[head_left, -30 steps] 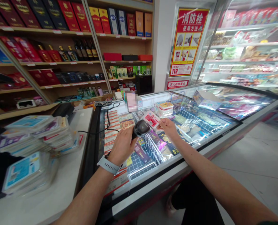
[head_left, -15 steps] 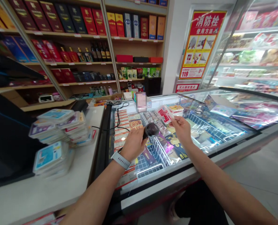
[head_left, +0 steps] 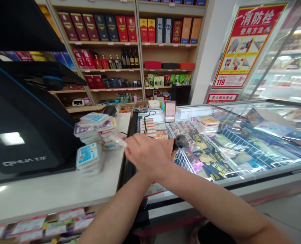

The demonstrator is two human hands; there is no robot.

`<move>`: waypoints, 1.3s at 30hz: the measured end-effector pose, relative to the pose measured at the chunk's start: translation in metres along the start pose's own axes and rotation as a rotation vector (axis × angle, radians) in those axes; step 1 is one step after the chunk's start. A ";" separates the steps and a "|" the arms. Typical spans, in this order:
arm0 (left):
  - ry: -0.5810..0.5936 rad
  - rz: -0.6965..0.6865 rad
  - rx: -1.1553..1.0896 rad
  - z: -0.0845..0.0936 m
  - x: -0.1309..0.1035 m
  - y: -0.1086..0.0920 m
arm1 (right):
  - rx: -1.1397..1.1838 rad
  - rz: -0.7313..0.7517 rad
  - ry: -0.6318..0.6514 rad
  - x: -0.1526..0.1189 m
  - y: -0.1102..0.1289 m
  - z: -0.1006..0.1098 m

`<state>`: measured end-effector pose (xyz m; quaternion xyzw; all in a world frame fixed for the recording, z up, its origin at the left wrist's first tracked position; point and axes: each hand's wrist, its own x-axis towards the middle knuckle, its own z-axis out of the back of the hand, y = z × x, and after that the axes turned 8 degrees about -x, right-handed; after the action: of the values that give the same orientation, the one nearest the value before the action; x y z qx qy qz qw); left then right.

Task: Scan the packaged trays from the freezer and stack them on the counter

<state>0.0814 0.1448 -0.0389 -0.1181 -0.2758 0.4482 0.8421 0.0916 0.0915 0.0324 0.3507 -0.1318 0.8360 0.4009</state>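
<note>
My left hand (head_left: 169,145) is wrapped round a black handheld barcode scanner (head_left: 181,141) above the glass-topped freezer, and my right hand partly covers it. Crossing over my left wrist, my right hand (head_left: 147,154) pinches a thin, flat plastic pack (head_left: 119,140) by its edge. That pack is blurred and seen nearly edge-on, beside the stacked packs on the counter. A blue-labelled stack (head_left: 87,156) stands in front, with purple-labelled packs (head_left: 85,131) behind it. Another small stack with an orange top (head_left: 208,124) rests on the freezer.
A black checkout terminal (head_left: 33,135) stands on the white counter (head_left: 64,196) at left. The freezer (head_left: 216,183) holds wire baskets of packaged goods, with an open carton (head_left: 269,123) on top. A black cable (head_left: 145,123) lies near its back. Shelves of boxes (head_left: 114,44) rise behind.
My right hand has swung left across my left arm, carrying the plastic pack from above the freezer to the counter stacks. The view has turned left. My left hand still grips the scanner.
</note>
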 end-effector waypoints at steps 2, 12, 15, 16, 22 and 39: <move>0.011 -0.025 0.006 0.001 -0.001 0.002 | -0.017 0.182 0.035 0.011 0.026 -0.010; 0.003 -0.063 0.016 0.002 -0.005 0.004 | 0.005 0.420 0.024 0.042 0.099 -0.068; -0.004 -0.066 0.011 0.003 -0.005 0.004 | 0.011 0.439 0.053 0.044 0.104 -0.074; -0.006 -0.066 0.010 0.003 -0.005 0.004 | 0.014 0.441 0.067 0.044 0.104 -0.074; -0.012 -0.069 -0.004 0.004 -0.004 0.004 | 0.105 0.118 0.131 0.040 0.097 -0.068; -0.026 -0.076 0.037 0.000 -0.004 0.005 | 0.442 -0.132 0.562 0.034 0.092 -0.068</move>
<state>0.0756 0.1442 -0.0428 -0.0862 -0.2828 0.4222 0.8569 -0.0261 0.0864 0.0127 0.1933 0.1904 0.8803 0.3892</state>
